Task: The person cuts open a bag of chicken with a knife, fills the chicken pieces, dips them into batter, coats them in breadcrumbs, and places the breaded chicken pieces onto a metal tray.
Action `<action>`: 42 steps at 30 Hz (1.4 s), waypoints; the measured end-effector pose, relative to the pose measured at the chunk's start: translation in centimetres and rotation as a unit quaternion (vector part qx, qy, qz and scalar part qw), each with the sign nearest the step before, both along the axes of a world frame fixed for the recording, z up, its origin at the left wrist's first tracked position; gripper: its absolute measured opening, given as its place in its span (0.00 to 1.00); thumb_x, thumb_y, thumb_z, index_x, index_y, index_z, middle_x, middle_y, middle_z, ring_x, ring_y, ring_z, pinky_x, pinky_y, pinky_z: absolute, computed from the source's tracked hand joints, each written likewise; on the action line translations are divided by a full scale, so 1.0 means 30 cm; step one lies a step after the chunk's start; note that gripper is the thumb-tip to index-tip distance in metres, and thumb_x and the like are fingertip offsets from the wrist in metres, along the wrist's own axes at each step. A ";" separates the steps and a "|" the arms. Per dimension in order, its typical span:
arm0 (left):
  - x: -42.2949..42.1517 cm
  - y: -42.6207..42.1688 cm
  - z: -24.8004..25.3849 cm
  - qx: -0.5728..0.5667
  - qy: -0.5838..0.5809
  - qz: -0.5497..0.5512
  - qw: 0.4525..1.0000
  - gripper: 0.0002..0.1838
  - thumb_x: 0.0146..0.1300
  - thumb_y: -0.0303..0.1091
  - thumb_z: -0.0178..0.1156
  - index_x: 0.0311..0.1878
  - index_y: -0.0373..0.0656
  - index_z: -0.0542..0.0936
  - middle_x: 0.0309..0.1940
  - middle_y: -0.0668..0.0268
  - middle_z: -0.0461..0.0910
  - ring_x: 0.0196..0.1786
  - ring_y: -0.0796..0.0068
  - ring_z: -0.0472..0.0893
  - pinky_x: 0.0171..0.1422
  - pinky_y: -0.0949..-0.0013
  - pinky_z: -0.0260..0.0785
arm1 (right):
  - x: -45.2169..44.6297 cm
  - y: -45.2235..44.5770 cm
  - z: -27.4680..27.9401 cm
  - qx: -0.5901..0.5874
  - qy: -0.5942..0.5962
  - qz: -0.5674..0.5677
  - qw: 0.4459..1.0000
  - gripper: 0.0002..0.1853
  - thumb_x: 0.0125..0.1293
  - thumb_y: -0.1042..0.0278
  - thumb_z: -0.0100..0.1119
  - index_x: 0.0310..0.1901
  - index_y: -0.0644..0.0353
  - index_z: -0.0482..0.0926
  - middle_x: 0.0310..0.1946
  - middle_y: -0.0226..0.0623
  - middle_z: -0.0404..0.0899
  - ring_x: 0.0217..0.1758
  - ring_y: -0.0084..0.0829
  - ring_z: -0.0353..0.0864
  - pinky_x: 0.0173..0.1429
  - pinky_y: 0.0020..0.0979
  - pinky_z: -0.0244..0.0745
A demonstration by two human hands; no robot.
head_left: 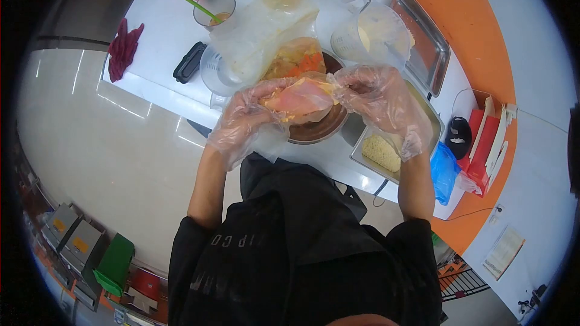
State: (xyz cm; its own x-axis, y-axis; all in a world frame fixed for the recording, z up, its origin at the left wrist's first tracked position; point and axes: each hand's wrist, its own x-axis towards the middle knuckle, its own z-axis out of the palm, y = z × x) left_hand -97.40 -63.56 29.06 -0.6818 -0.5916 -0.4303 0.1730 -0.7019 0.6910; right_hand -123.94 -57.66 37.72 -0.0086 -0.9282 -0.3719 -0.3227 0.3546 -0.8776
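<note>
Between my two hands, both in clear plastic gloves, a raw chicken fillet (pixel 305 96) is stretched out. Its pale pink flesh has yellowish bits along the edges. My left hand (pixel 244 115) grips one end and my right hand (pixel 374 96) pinches the other. Beneath the fillet stands a round metal bowl (pixel 314 131). A clear plastic bag (pixel 266 36) lies over the bowl's far side, with yellow and orange food (pixel 299 62) showing there. Below my right hand, a metal tray (pixel 359 148) holds a crumb-coated piece (pixel 380 153), partly covered by my wrist.
A clear measuring jug (pixel 371 33) and an empty-looking metal tray (pixel 440 63) stand at the far right. A plastic container (pixel 214 72), black case (pixel 190 62), glass with green straw (pixel 214 9) and dark red cloth (pixel 125 50) are on the left. A blue bag (pixel 445 172) lies at the right edge.
</note>
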 end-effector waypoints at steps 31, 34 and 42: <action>-0.162 0.007 0.110 -0.161 -0.084 0.137 0.974 0.24 0.66 0.30 0.73 0.62 0.30 0.82 0.50 0.60 0.88 0.50 0.75 0.86 0.57 0.69 0.80 | 0.098 0.102 -0.095 -0.145 0.075 -0.186 0.969 0.13 0.71 0.75 0.66 0.55 0.62 0.85 0.49 0.36 0.87 0.47 0.26 0.86 0.51 0.29 0.82; -0.172 0.009 0.108 -0.191 -0.081 0.101 0.973 0.24 0.65 0.28 0.72 0.63 0.30 0.81 0.50 0.59 0.88 0.51 0.76 0.85 0.57 0.70 0.79 | 0.115 0.015 0.046 -0.280 0.208 -0.029 0.937 0.15 0.68 0.75 0.68 0.56 0.56 0.85 0.54 0.39 0.85 0.52 0.36 0.87 0.54 0.33 0.83; -0.176 0.004 0.113 -0.386 -0.164 -0.015 0.908 0.25 0.65 0.29 0.69 0.65 0.36 0.80 0.48 0.53 0.88 0.48 0.70 0.86 0.56 0.63 0.77 | 0.064 -0.054 0.109 -0.233 0.403 0.265 0.844 0.20 0.62 0.67 0.72 0.56 0.55 0.84 0.52 0.41 0.83 0.53 0.45 0.84 0.55 0.41 0.82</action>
